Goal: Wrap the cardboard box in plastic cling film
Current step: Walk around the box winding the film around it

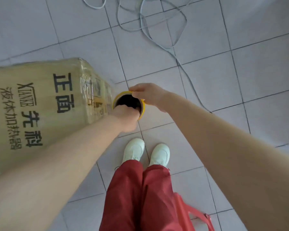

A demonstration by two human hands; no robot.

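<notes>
I see the cardboard box (pixel 37 104) standing on the tiled floor (pixel 207 84) at the left of the view, its top face printed with black Chinese characters and the word XIANKE. Glossy cling film (pixel 88 84) already clings to its right side face, wrinkled and catching light. Just beside that wrapped side, the film roll (pixel 141 114) is held upright, seen end-on: a yellow-rimmed tube with a dark hollow core. My left hand (pixel 125 119) is curled with its fingers tucked down into the core, gripping the roll from the near rim. My right hand (pixel 150 95) is closed over the far rim, its fingers (pixel 135 89) pinching the yellow edge. Both forearms reach in from the bottom corners. Below the roll, two white shoes (pixel 146 152) and red trousers (pixel 140 197) stand on the tiles. A red plastic stool (pixel 195 215) shows at the lower right, and a grey cable (pixel 157 27) loops across the floor's far edge.
</notes>
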